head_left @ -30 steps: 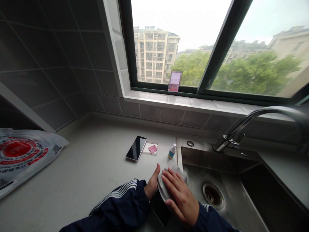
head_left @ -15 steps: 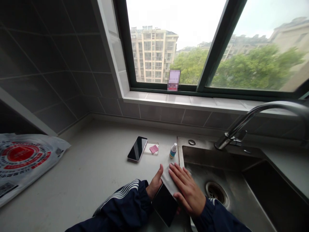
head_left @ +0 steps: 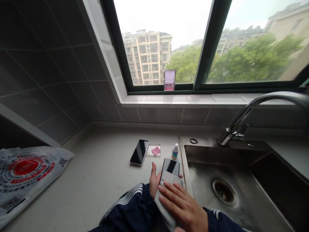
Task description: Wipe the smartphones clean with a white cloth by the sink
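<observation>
Head view, L hand [head_left: 154,182] clamped on black smartphone [head_left: 171,168], thumb up its side, phone tilted just over counter edge by steel sink [head_left: 212,154], R hand [head_left: 182,203] flat, fingers together, pressing grey wipe [head_left: 167,193], prob. cloth, on screen, 2nd phone [head_left: 139,152] on counter, dropper bottle [head_left: 175,150] near sink rim

The lower part of a phone [head_left: 171,167] lies hidden under a grey cloth [head_left: 166,193], and the right hand [head_left: 181,206] covers much of that cloth, its wrist cut off by the bottom edge. Most of the left hand [head_left: 153,180] is hidden behind the phone, with only the thumb side showing. A pale patch [head_left: 169,80] at the foot of the window is pixelated beyond recognition. The small print on a plastic bag [head_left: 29,177] and the label on a small bottle [head_left: 175,150] are too small to read. The left edge cuts off the bag, and the right edge cuts off a steel sink [head_left: 224,161].
</observation>
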